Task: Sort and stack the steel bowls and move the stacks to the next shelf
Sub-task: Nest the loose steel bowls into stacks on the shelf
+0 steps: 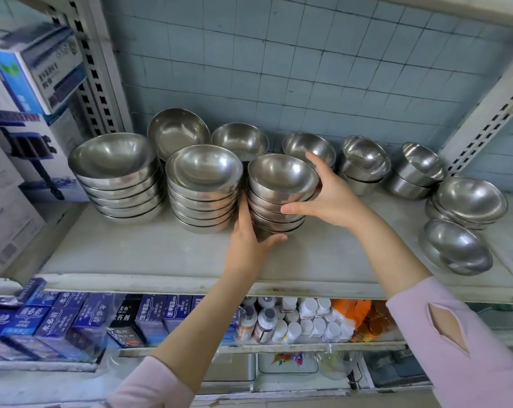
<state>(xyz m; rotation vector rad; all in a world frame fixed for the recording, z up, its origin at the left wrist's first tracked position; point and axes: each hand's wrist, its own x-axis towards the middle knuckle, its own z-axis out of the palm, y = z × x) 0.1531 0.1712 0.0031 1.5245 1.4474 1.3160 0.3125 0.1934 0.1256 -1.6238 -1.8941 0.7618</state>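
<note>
My left hand (247,237) grips the base of the bowl stack (278,184) and my right hand (334,198) clasps its upper bowls. The stack stands upright between my hands, just right of the neighbouring stack (203,184).

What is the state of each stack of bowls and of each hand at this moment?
left hand: grips the held stack at its base.
right hand: grips the held stack near its top.
held stack: nested, upright; lifted or not, unclear.
far-left stack: nested, upright, untouched.
second stack: nested, upright, beside the left hand.
front-right bowls: nested, tilted, untouched.
</note>
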